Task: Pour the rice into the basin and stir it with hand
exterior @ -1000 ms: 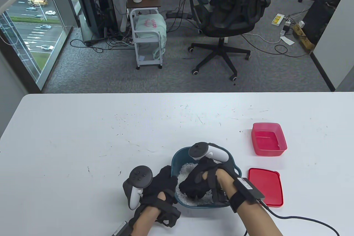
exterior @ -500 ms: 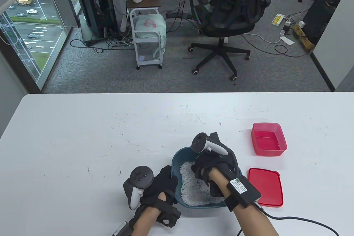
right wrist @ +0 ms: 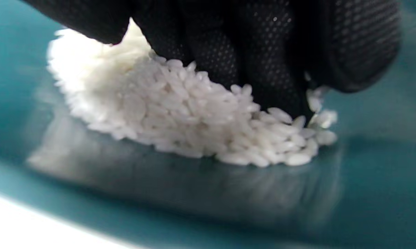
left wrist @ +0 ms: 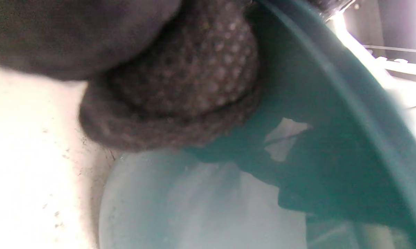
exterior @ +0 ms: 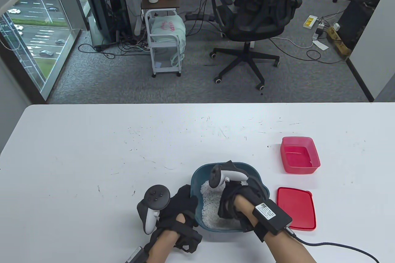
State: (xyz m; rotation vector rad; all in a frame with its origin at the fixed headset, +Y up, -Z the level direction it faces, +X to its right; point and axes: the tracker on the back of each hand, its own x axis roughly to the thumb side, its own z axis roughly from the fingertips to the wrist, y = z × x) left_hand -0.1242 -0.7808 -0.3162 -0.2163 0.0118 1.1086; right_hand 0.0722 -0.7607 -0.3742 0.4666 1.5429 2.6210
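The teal basin (exterior: 247, 167) stands near the table's front edge with white rice (exterior: 209, 207) heaped along its left half. My right hand (exterior: 230, 204) reaches down inside it on the right. In the right wrist view its gloved fingers (right wrist: 228, 52) hang fairly straight into the rice pile (right wrist: 194, 117) and push against it over the basin floor (right wrist: 367, 173). My left hand (exterior: 185, 198) cups the basin's left outer wall. The left wrist view shows a fingertip (left wrist: 194, 76) pressed on that wall (left wrist: 332, 121) just under the rim.
An open red box (exterior: 300, 155) sits to the right of the basin, with its flat red lid (exterior: 296, 209) lying nearer me. A black cable (exterior: 333, 243) trails from my right wrist across the table. An office chair stands beyond the table's far edge.
My right hand swept from the basin's near left to its far right, then came back toward the middle. The rice bunched up on the left. My left hand stayed on the basin.
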